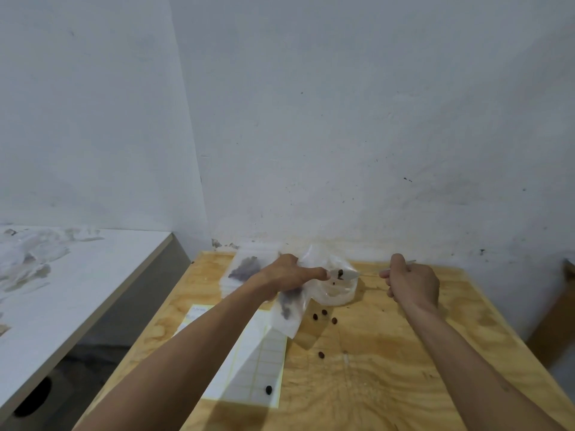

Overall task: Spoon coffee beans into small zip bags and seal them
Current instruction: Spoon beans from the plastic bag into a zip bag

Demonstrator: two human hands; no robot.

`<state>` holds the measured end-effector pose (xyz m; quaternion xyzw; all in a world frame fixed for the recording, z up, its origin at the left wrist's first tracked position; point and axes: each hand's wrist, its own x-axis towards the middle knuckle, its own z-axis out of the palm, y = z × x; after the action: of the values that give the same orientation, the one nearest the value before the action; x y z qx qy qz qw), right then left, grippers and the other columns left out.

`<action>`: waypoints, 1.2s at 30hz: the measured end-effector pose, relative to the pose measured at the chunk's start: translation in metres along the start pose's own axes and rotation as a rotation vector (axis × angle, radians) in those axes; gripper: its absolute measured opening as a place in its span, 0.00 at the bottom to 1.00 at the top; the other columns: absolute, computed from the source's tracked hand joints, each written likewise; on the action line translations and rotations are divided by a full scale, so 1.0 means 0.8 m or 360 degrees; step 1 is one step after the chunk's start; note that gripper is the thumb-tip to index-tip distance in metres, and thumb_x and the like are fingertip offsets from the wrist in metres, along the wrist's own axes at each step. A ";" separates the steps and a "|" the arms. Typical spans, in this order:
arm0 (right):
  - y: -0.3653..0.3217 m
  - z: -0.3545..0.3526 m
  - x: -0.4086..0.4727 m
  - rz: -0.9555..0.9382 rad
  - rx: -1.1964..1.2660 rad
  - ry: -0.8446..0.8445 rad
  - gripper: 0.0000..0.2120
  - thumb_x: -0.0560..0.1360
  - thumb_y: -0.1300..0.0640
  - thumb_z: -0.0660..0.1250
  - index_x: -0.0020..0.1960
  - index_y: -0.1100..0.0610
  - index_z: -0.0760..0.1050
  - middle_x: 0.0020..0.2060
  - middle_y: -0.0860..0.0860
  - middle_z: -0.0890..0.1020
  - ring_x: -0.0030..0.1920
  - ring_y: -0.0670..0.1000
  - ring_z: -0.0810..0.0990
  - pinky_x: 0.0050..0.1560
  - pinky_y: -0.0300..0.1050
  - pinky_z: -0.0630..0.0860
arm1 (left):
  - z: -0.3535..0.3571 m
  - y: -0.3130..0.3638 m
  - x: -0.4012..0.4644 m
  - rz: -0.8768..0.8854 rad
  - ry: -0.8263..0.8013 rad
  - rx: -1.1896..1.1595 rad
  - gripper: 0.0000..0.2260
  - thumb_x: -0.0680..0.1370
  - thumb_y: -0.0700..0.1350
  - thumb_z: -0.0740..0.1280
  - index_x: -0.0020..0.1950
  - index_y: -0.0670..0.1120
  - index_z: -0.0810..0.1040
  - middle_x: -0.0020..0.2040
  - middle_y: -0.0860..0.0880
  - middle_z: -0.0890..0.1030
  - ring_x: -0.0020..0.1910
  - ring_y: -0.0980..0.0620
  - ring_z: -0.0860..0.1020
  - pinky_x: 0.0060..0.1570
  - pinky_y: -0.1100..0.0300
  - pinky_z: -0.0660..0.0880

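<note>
Your right hand (pixel 412 286) grips the thin pale spoon (pixel 357 273), its long axis running level and leftward across the far edge of the plywood tabletop (pixel 389 368) — its bowl, carrying a few dark coffee beans (pixel 341 273), sits at your left hand (pixel 284 273), whose fingers pinch the small clear zip bag (pixel 291 309) hanging below. Tip it there, I judge.

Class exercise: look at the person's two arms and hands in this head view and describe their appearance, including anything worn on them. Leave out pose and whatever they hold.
Both forearms are bare from the lower frame edge up to the wrists: no sleeves show. The left hand and the right hand wear no gloves, and no watch, bracelet or ring is visible. No markings can be made out at this sharpness.
</note>
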<state>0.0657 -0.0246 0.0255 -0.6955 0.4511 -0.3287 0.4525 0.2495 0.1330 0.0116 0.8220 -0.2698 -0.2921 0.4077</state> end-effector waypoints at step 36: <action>0.067 -0.099 0.030 -0.1942 -0.1585 -0.0287 0.14 0.76 0.53 0.73 0.62 0.50 0.81 0.40 0.51 0.80 0.21 0.54 0.74 0.15 0.43 0.67 | 0.026 0.065 -0.029 0.0403 0.0343 -0.0086 0.34 0.62 0.72 0.75 0.53 0.45 0.79 0.50 0.46 0.85 0.49 0.46 0.84 0.57 0.42 0.80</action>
<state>-0.0118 -0.0829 0.0068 -0.9646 0.0457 -0.2206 -0.1371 0.2080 0.1112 0.0501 0.7969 -0.3178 -0.1556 0.4897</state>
